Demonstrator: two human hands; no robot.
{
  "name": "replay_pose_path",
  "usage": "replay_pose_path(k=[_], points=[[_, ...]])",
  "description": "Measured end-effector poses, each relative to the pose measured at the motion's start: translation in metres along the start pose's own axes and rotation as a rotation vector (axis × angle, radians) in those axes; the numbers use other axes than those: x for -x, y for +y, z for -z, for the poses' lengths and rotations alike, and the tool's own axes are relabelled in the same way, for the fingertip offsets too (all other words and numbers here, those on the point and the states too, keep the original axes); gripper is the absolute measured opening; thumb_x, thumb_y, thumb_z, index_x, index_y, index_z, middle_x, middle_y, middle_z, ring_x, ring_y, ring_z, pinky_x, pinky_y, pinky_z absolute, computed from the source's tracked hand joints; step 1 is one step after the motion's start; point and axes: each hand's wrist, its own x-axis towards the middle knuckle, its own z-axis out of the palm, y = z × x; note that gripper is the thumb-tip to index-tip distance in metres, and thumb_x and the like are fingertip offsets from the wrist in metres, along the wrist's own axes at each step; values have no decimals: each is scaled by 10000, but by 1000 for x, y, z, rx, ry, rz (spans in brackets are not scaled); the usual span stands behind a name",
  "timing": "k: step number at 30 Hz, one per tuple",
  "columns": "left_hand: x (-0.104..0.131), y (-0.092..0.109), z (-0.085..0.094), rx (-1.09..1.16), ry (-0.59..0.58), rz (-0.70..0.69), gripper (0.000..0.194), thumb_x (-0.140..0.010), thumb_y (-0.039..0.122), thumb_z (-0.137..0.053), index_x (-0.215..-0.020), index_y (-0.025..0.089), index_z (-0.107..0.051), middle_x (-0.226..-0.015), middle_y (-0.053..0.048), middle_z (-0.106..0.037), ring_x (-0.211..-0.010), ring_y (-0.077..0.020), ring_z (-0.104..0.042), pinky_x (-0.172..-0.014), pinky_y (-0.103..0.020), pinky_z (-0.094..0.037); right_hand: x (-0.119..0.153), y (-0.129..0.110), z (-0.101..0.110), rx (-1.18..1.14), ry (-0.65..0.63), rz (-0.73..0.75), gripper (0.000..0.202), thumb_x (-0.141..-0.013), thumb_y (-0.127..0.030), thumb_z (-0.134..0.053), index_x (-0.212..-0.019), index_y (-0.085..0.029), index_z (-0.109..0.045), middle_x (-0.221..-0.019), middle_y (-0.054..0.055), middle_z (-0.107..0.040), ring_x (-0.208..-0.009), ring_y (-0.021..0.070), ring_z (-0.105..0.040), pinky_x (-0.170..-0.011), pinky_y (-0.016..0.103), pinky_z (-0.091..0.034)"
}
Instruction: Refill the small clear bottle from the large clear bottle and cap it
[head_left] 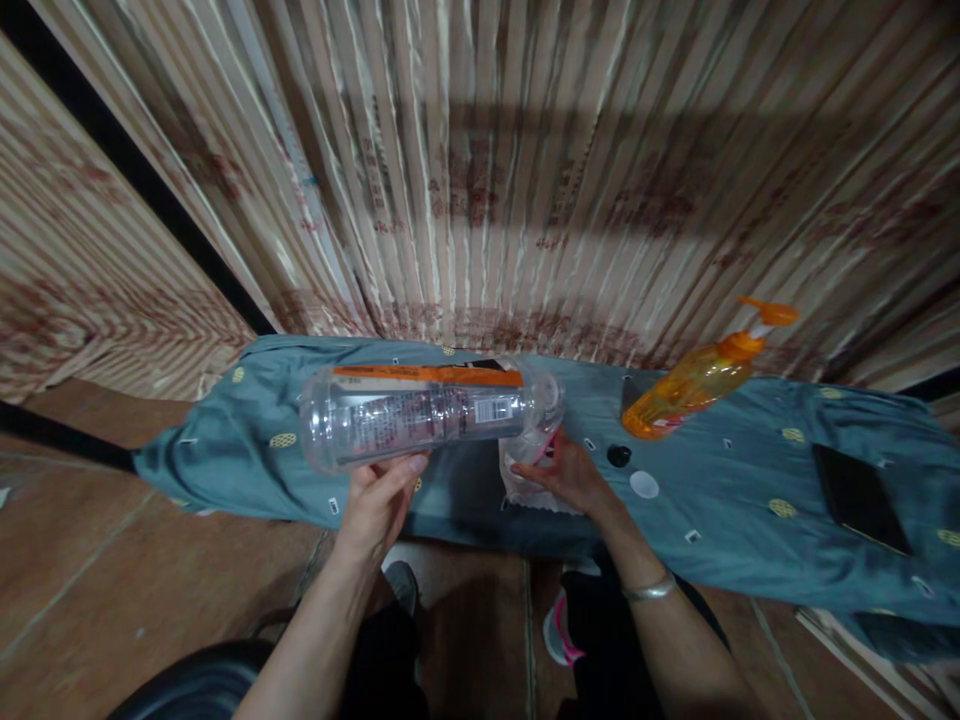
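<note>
- Clear plastic is what's front and centre: an empty-looking bottle (405,410), tipped on its side and held up over a bench-like surface, with its neck pointed right and an orange-topped label with a barcode stuck along its side.
- It's gripped from the near side by the left hand (379,500), with the thumb laid along the lower edge and the other fingers tucked underneath, mostly hidden.
- Right by the bottle's neck, a crinkly see-through wrapper (536,492) with a bit of pink on it is touched by the right hand (566,475). The thumb is stretched across it, but the other fingers are partly hidden and blurry, so whether it's properly pinched can't be told.
- A silvery bracelet (651,588) is worn on the right wrist (kinda catches the light).
- Off to the right, an orange pump bottle (694,390) is seen, well apart from both hands.
- Between it and the right hand, a small black round thing (619,456) and a white disc (643,485) can be spotted.
- Farther right, a flat black rectangular item (862,498) is laid down.
- Everything's set over a teal patterned cloth (247,450), backed by a striped, pleated covering (525,150).
</note>
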Motion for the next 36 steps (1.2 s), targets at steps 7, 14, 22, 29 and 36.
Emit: replay_pose_path(k=[7, 14, 22, 29, 36], points=[[-2, -2, 0, -14, 16, 11, 406, -406, 278, -933, -760, 209, -747, -711, -26, -744, -857, -241, -712, -966, -417, -502, -1, 1, 1, 1, -33, -10, 652, -727, -512, -747, -1202, -158, -476, -1109, 166, -711, -1044, 328, -694, -898, 445, -530], [-4, -3, -1, -3, 32, 7, 393, -417, 273, -929, -760, 209, -746, -706, -21, -740, -834, -233, -712, -941, -402, -516, 0, 0, 2, 2, -19, -15, 649, -717, -509, -760, -1214, -192, -489, -1099, 132, -721, -1046, 318, -696, -896, 434, -530], [-5, -4, 0, -14, 70, 32, 430, -379, 290, -937, -756, 202, -749, -664, -9, -721, -736, -198, -699, -851, -351, -541, 0, -1, 2, 16, -24, -12, 627, -723, -509, -749, -1179, -154, -504, -1088, 154, -720, -1027, 319, -700, -884, 423, -532], [-5, -1, -6, 12, 50, 6, 368, -387, 298, -941, -676, 214, -730, -648, -17, -724, -822, -248, -718, -920, -420, -530, 0, 2, 0, 36, -12, -1, 628, -727, -500, -749, -1180, -153, -488, -1098, 166, -713, -1011, 334, -699, -882, 444, -533], [-5, -2, -6, 1, 22, -10, 338, -408, 322, -940, -616, 212, -698, -653, -20, -724, -870, -258, -717, -939, -430, -527, -1, 3, 0, 37, -23, -6, 615, -725, -536, -735, -1173, -195, -486, -1090, 131, -717, -998, 319, -704, -870, 442, -537]])
